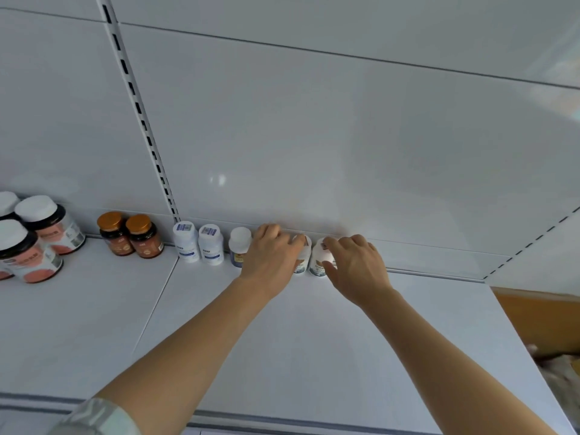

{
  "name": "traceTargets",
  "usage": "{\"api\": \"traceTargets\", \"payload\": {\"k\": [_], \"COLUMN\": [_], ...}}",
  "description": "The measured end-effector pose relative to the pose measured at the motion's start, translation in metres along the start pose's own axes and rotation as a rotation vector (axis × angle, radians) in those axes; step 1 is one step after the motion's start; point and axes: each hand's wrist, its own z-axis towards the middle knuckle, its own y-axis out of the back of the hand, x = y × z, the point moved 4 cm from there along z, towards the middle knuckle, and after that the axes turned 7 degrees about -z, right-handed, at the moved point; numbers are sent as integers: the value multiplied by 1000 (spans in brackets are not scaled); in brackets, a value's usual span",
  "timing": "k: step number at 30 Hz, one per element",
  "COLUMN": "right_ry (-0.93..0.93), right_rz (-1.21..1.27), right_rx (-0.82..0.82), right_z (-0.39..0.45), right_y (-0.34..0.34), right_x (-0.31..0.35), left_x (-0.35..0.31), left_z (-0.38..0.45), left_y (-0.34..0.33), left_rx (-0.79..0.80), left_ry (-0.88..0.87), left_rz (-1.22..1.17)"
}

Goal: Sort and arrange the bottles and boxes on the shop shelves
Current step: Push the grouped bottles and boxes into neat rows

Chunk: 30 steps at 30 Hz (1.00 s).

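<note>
Single head-worn wide-angle view, looking forward and down along both forearms onto a white shelf (282, 340). Close range. Back panel (314, 136) fills the upper frame. No second view.

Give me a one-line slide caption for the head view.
Left hand and right hand each grip a small white-capped bottle at the white shelf's back wall.

white bottles (211, 244) | upright, rowed along shelf back | amber jars (130, 234) | left, upright
</note>
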Motion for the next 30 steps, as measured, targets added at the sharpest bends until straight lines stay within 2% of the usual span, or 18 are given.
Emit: {"api": "traceTargets", "payload": {"k": [11, 24, 30], "right_ry": [91, 45, 16], "right_rz": [102, 16, 14], "right_rx": [-108, -69, -140], "right_z": [4, -1, -4], "right_y": [-14, -12, 3], "right_x": [-8, -6, -6], "left_x": [-5, -4, -3], "left_z": [4, 3, -2], "left_y": [-10, -8, 6], "left_rx": [26, 46, -14], "left_ry": [44, 67, 78], "left_rz": [7, -10, -79]}}
